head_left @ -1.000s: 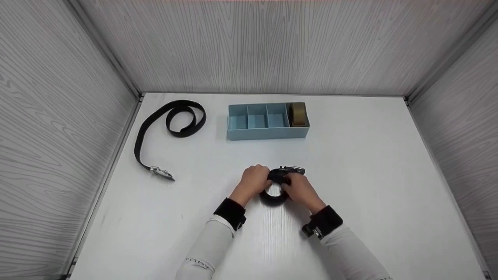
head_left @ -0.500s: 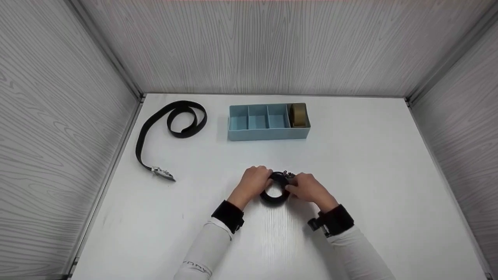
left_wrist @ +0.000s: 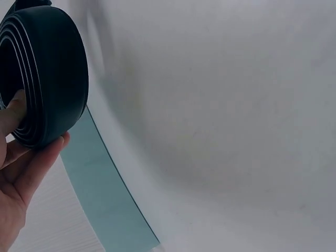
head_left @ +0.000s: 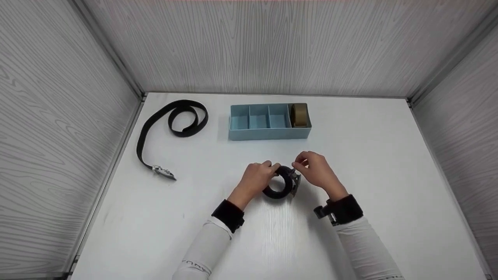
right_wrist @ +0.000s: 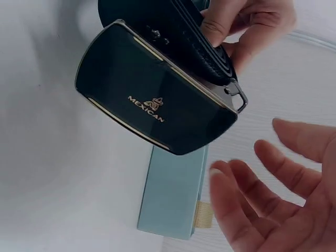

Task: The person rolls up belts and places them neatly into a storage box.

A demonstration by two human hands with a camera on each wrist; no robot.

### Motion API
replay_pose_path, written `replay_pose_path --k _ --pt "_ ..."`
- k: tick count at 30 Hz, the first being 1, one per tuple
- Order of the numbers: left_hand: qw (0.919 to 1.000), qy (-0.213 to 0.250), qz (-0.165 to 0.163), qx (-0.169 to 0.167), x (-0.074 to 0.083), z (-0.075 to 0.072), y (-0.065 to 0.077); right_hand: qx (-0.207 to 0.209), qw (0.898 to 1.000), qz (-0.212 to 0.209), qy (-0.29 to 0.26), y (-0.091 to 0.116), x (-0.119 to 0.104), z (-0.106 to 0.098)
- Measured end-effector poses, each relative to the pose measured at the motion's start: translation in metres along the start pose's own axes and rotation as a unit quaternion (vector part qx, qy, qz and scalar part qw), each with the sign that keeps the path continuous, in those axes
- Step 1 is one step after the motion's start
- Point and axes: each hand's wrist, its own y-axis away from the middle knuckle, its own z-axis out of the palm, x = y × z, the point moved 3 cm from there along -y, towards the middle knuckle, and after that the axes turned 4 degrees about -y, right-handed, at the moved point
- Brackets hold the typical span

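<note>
A black belt wound into a tight coil (head_left: 277, 194) is held by my left hand (head_left: 255, 179) just above the front middle of the table. In the left wrist view, the left thumb (left_wrist: 19, 105) sits inside the coil and the fingers support its outer side. The dark buckle (right_wrist: 152, 100), with gold edges and the word MEXICAN, hangs at the coil's right side. Just right of the buckle is my right hand (head_left: 317, 170); the right wrist view shows its fingers loosely bent, apart from the belt, holding nothing.
Behind the hands stands a light blue divided box (head_left: 268, 134) with a brown roll (head_left: 299, 115) in its rightmost compartment. A second black belt (head_left: 143, 136) lies partly coiled at the left, its silver buckle (head_left: 163, 172) toward the front. Grey panels enclose the table's back and sides.
My right hand has let go of the belt and moved up and right. The coil has turned, bringing its buckle from the far side to the right side. My left hand keeps its grip.
</note>
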Motion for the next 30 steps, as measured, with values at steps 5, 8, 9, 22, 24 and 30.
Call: replay_pose_path --k 5,8,9,22,24,30 --pt "0.9993 0.019 0.016 0.028 0.002 -0.001 -0.001 -0.068 0.997 0.000 -0.037 -0.001 0.001 0.009" --pt "0.9989 0.025 0.023 0.033 0.003 -0.001 -0.002 -0.096 0.995 0.000 -0.036 -0.001 0.000 0.012" --pt "0.9988 0.027 0.025 0.033 0.004 -0.001 -0.002 -0.100 0.994 0.003 -0.033 -0.001 -0.001 0.013" --pt "0.9974 0.033 0.052 0.039 0.005 -0.001 -0.003 -0.069 0.997 0.011 -0.026 -0.002 -0.004 0.028" --pt "0.9968 0.029 0.061 0.044 0.005 0.000 -0.003 -0.072 0.996 0.021 -0.038 -0.002 -0.003 0.029" --pt "0.9977 0.026 0.049 0.039 0.004 0.000 -0.004 -0.055 0.997 0.033 -0.031 0.000 -0.003 0.030"
